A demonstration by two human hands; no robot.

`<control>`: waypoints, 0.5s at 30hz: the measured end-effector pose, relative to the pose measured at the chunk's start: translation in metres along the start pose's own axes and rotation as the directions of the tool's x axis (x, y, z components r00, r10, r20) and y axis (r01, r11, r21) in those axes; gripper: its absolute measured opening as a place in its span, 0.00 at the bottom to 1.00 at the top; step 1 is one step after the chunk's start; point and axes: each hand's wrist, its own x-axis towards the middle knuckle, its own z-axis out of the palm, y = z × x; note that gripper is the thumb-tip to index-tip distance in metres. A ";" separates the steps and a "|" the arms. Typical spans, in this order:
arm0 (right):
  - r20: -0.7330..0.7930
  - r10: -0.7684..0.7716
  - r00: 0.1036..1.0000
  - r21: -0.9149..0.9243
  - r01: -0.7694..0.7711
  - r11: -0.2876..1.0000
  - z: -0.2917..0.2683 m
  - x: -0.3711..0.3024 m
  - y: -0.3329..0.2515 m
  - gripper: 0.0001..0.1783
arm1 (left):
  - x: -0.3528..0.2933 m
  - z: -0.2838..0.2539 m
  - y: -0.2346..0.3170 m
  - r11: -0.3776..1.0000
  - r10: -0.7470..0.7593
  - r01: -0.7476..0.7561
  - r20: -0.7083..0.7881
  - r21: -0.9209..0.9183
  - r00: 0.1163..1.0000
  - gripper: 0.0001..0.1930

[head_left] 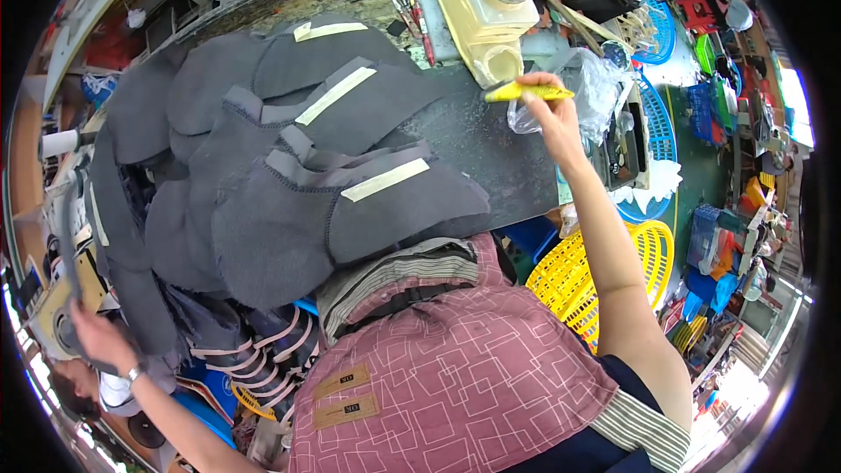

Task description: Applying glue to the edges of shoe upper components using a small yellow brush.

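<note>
A short yellow brush (530,93) is pinched in my right hand (552,111), its dark end just below the round opening of a cream glue pot (491,17). On the left, my left hand (105,339) reaches past the table's edge beside a dark curved strip (70,232). Motion blurs its fingers, so whether it grips the strip is unclear. Between my hands lie several dark grey fabric shoe uppers (272,228), overlapping in rows. Pale strips (385,180) run along their edges, and dark zigzag stitching joins their parts.
Pens and thin tools (412,13) lie at the table's back. A clear plastic bag (587,92) sits right of the pot. Yellow baskets (569,276) stand below the table's right edge, a blue basket (657,144) beyond. Pink-edged dark pieces (254,355) hang at lower left; another person (83,385) is nearby.
</note>
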 end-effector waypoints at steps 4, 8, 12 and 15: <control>-0.184 -0.230 0.956 -0.408 0.139 0.903 -0.010 0.033 0.025 0.07 | -0.047 0.039 0.042 0.936 -0.097 0.245 0.487 -0.251 0.868 0.23; -0.129 -0.214 0.968 -0.470 0.131 0.873 -0.024 0.044 0.058 0.08 | -0.003 -0.036 0.168 0.715 -0.014 0.150 0.200 -0.683 0.980 0.18; -0.485 0.011 0.875 -0.166 -0.105 0.981 -0.042 0.053 0.069 0.09 | 0.014 -0.076 0.280 0.401 0.378 -0.010 0.156 -0.916 0.913 0.14; -0.256 0.443 0.859 0.343 -0.348 0.873 -0.050 0.053 0.081 0.11 | 0.008 -0.056 0.318 0.496 0.520 0.069 0.360 -0.866 0.774 0.22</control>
